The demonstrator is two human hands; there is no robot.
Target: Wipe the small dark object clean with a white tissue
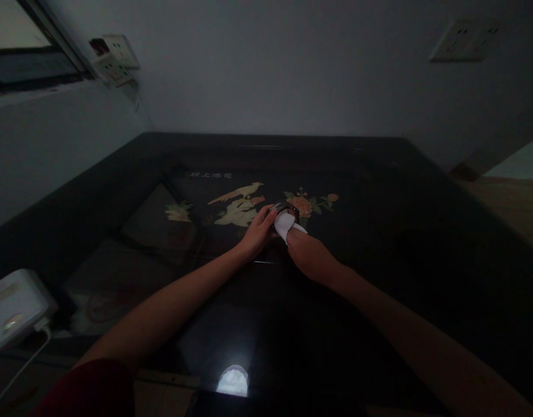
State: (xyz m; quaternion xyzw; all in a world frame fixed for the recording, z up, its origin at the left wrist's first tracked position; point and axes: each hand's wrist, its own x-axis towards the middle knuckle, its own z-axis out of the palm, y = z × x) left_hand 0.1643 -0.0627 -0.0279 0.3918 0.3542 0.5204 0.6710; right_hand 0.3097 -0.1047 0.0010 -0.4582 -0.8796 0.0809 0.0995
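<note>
Black and glossy, the desk (371,249) extended beneath both grips and beyond them on every side. The left grip (258,233) was closed on a dark, shiny, rounded object (291,206), with the thumb and fingers against its left side. The right grip (312,255) was pinching a crumpled white wipe (284,222); whether this was paper or cloth could not be determined. The wipe lay against the near side of the object, between the two grips, and partly covered it. The exact form of the object was unclear in the dim light.

Surface decoration was located as follows. A yellowish bird (244,191) on a pale rock (237,213) appeared beyond and to the left of the left grip. An orange flower (302,205) with green leaves appeared just beyond the right grip. Pale lettering (211,175) was positioned farther off, past the bird.

A white box (17,307) with a connected white cable (21,370) was located well apart from the left grip, to its left and nearer the person. A bright reflection (233,381) showed on the near side of both grips. A dark red sleeve (92,391) covered the upper part of the left arm. Beyond the grips, a pale wall (270,75) carried a double socket (465,40) at the far right.
</note>
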